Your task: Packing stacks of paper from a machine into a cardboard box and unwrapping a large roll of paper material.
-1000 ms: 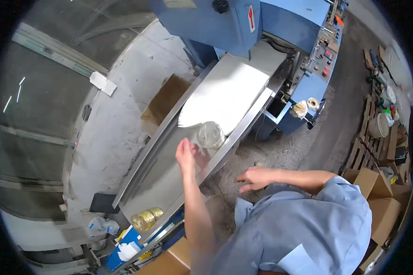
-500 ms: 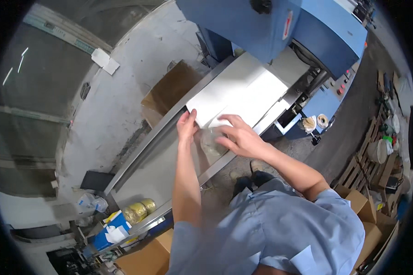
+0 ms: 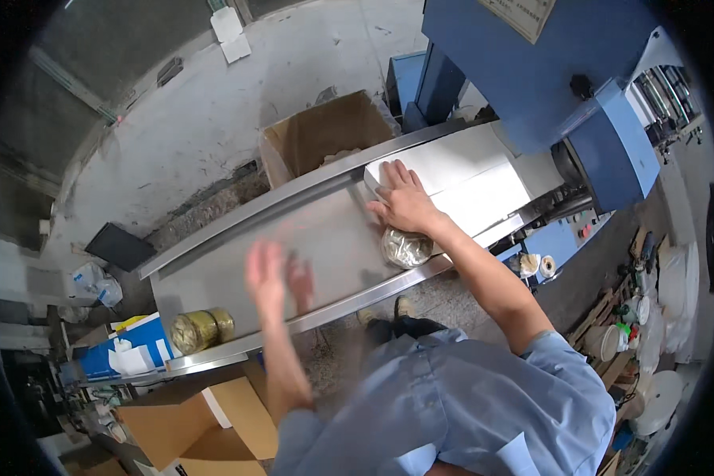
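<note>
My right hand (image 3: pixel 405 201) lies flat, fingers spread, on the white belt (image 3: pixel 468 170) where it meets the steel chute (image 3: pixel 317 246). Just below its wrist sits a clear plastic-wrapped pack (image 3: pixel 405 247) with pale contents, touching my forearm. My left hand (image 3: pixel 274 278) hovers blurred over the middle of the chute, fingers apart and holding nothing. At the chute's lower left end rests a clear pack of yellow-green pieces (image 3: pixel 200 328).
A blue machine (image 3: pixel 563 87) stands over the belt's upper end. An open brown carton (image 3: pixel 325 135) sits beyond the chute on the concrete floor. More cartons (image 3: pixel 198 420) and a blue box (image 3: pixel 131 353) crowd the lower left. Spools and buckets (image 3: pixel 650 317) line the right.
My left hand has swung away from the belt, down toward the chute's middle. My right hand stays at the belt's edge, now pressed flat, with the wrapped pack lying under its wrist.
</note>
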Demonstrator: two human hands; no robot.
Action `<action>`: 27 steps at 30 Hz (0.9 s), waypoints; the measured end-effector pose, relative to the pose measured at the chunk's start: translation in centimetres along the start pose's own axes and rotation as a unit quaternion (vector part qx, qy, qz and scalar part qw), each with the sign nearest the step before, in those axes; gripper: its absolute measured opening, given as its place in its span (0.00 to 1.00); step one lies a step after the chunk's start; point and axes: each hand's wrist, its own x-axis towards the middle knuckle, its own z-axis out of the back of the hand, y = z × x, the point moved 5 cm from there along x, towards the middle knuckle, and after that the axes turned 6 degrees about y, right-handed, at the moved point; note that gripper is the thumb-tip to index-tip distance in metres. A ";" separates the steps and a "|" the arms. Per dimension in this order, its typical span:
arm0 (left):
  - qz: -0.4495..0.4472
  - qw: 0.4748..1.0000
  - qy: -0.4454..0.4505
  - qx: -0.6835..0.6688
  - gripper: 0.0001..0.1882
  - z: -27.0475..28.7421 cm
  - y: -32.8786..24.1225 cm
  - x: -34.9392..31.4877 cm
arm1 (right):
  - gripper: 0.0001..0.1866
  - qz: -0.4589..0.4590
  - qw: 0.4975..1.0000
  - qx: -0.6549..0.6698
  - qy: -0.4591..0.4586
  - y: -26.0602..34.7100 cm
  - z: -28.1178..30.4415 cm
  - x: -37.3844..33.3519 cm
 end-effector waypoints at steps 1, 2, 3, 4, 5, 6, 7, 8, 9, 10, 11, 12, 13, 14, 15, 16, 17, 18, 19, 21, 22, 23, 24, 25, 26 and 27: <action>-0.134 0.950 -0.032 0.280 0.27 6.9 2.1 -0.3 | 0.29 0.000 1.000 0.003 0.000 0.2 -0.2 0.0; -0.130 0.936 -0.122 0.303 0.27 10.0 -0.7 -1.3 | 0.30 -0.005 1.000 0.008 -0.007 -0.4 -0.4 0.0; -0.096 0.841 -0.251 0.469 0.33 15.6 -0.2 -2.3 | 0.30 -0.002 1.000 0.015 -0.015 -0.4 -0.4 0.0; -0.067 0.787 -0.261 0.555 0.37 17.5 -2.1 -3.5 | 0.30 -0.012 1.000 0.020 -0.018 -0.8 -0.5 0.0; -0.041 0.724 -0.268 0.634 0.42 18.9 -4.1 -4.4 | 0.30 -0.015 0.999 0.027 -0.021 -1.1 -0.6 0.0; -0.046 0.719 -0.268 0.640 0.42 21.7 -3.0 -5.3 | 0.30 -0.008 0.999 0.035 -0.022 -0.7 -0.5 0.0; -0.011 0.765 -0.279 0.580 0.44 25.0 -0.4 -5.6 | 0.30 -0.009 0.999 0.043 -0.027 -0.5 -0.3 0.1; 0.022 0.808 -0.283 0.516 0.47 26.9 1.1 -5.3 | 0.30 -0.009 1.000 0.028 -0.008 -0.4 -0.4 0.4; 0.011 0.809 -0.274 0.520 0.47 26.8 0.7 -4.6 | 0.30 -0.016 1.000 0.013 0.011 -0.6 -0.5 0.5; 0.020 0.838 -0.234 0.492 0.47 26.4 0.6 -4.1 | 0.30 -0.011 1.000 0.015 -0.002 -0.8 -0.5 0.3; 0.029 0.864 -0.194 0.463 0.47 25.8 0.4 -3.6 | 0.30 -0.021 1.000 0.020 -0.009 -1.0 -0.4 0.2; 0.004 0.880 -0.184 0.438 0.48 25.5 0.8 -3.4 | 0.30 -0.020 1.000 0.016 -0.002 -1.0 -0.5 0.1; -0.004 0.879 -0.178 0.441 0.48 24.6 0.8 -3.0 | 0.31 -0.016 1.000 0.013 0.006 -0.9 -0.6 0.2; -0.006 0.873 -0.187 0.451 0.47 23.5 0.7 -2.9 | 0.34 -0.012 1.000 0.015 0.007 -1.0 -0.7 0.1; -0.008 0.866 -0.196 0.460 0.47 22.5 0.7 -3.1 | 0.34 -0.020 1.000 0.018 0.002 -1.2 -0.8 0.1; 0.022 0.887 -0.171 0.429 0.47 19.7 -0.2 -2.9 | 0.35 -0.024 0.999 0.028 0.000 -1.2 -0.9 0.1; 0.017 0.886 -0.168 0.431 0.47 17.6 -0.5 -2.8 | 0.36 -0.023 0.999 0.037 -0.003 -1.1 -1.0 0.1; 0.007 0.905 -0.138 0.402 0.46 15.4 -0.6 -2.6 | 0.36 -0.023 0.999 0.040 -0.005 -1.0 -1.0 0.1; -0.003 0.923 -0.105 0.371 0.45 12.8 -0.7 -2.4 | 0.37 -0.027 0.999 0.041 0.002 -1.0 -1.1 0.0; -0.026 0.942 -0.004 0.335 0.42 5.6 -2.1 -1.8 | 0.37 -0.035 0.998 0.042 0.008 -1.4 -1.1 -0.3; -0.052 0.970 0.035 0.234 0.40 2.6 -2.0 -1.9 | 0.37 -0.034 0.998 0.060 0.013 -1.3 -0.8 -0.5; -0.078 0.986 0.072 0.130 0.39 -0.2 -2.0 -2.1 | 0.37 -0.030 0.996 0.077 0.019 -1.1 -0.4 -0.7; -0.049 0.992 0.105 0.049 0.39 -3.4 -2.2 -2.3 | 0.37 -0.035 0.996 0.077 0.018 -1.6 -0.3 -1.2; -0.019 0.990 0.137 -0.032 0.39 -6.4 -2.5 -2.4 | 0.35 -0.029 0.993 0.107 -0.026 -2.1 0.3 -1.9; 0.014 0.989 0.144 -0.023 0.40 -8.6 -2.1 -2.1 | 0.33 -0.021 0.988 0.138 -0.069 -2.5 0.9 -2.7; 0.047 0.987 0.153 -0.012 0.41 -10.5 -1.8 -1.7 | 0.33 -0.025 0.988 0.138 -0.072 -3.0 1.4 -3.6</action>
